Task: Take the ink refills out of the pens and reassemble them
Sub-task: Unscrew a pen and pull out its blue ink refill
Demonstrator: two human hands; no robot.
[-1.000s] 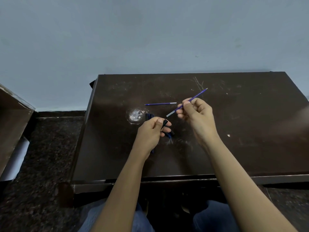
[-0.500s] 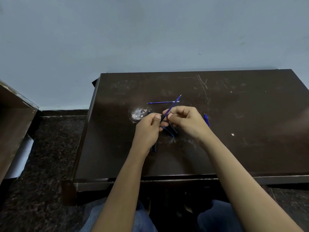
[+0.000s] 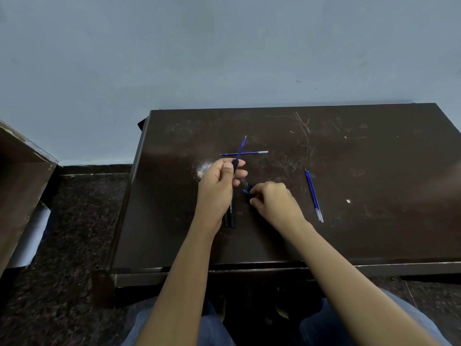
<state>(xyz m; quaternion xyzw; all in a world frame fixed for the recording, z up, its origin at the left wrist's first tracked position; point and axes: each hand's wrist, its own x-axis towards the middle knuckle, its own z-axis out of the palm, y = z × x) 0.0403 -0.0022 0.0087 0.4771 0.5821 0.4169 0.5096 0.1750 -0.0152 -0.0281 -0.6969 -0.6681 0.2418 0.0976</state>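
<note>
My left hand (image 3: 219,186) is closed around a dark pen barrel (image 3: 235,166), held upright above the table. A blue ink refill (image 3: 241,148) sticks up out of the barrel's top. My right hand (image 3: 274,203) rests low on the table, its fingertips pinched on small blue pen pieces (image 3: 247,191). One loose blue refill (image 3: 244,153) lies crosswise behind my left hand. Two more refills (image 3: 313,196) lie side by side to the right. Dark pen barrels (image 3: 230,216) lie on the table under my left wrist.
The dark brown table (image 3: 374,151) is scratched, with a worn white spot (image 3: 203,168) beside my left hand. A brown piece of furniture (image 3: 20,186) and a white roll (image 3: 32,240) stand on the floor at the left. A pale wall runs behind.
My right hand let go of the refill, which now sits in the barrel in my left hand, and dropped to the blue pieces on the table. My left hand lifted slightly.
</note>
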